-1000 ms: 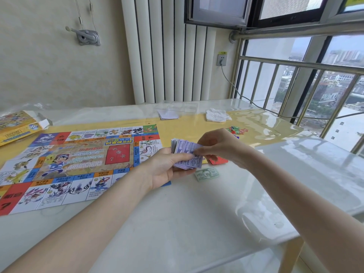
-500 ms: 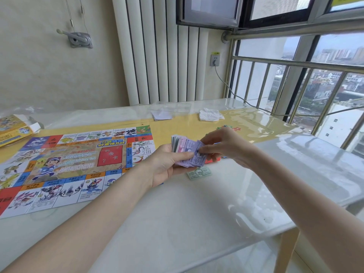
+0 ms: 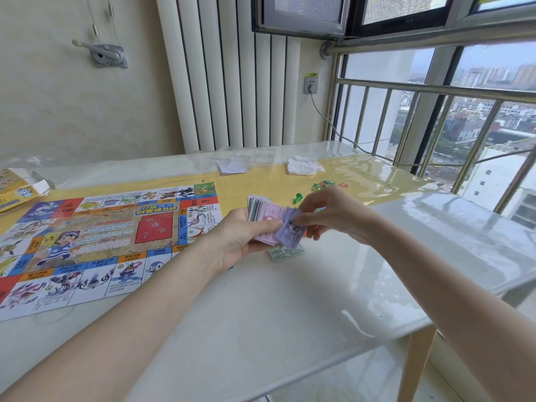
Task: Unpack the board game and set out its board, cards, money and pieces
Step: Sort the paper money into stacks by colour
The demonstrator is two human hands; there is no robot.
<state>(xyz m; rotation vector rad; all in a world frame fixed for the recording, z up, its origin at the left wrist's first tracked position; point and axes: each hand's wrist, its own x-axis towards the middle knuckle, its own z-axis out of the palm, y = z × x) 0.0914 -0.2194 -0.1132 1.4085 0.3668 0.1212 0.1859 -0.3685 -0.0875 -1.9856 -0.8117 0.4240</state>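
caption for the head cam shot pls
Left hand holds play money stack; right hand pinches purple note beside the board.

Head camera looks forward and down (close) over the table [image 3: 290, 314].

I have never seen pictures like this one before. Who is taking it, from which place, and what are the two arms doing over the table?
There is no machine here. A person wears a camera on the head, so you look forward and down at that person's own bare arms. The left hand holds a stack of play money. The right hand pinches a purple note at the front of that stack. Under the hands, a green note lies on the white table. The game board is spread open on the left, with the yellow game box at the far left edge. Beyond the hands stand a green pawn, some small coloured pieces, a crumpled white bag and some white cards.
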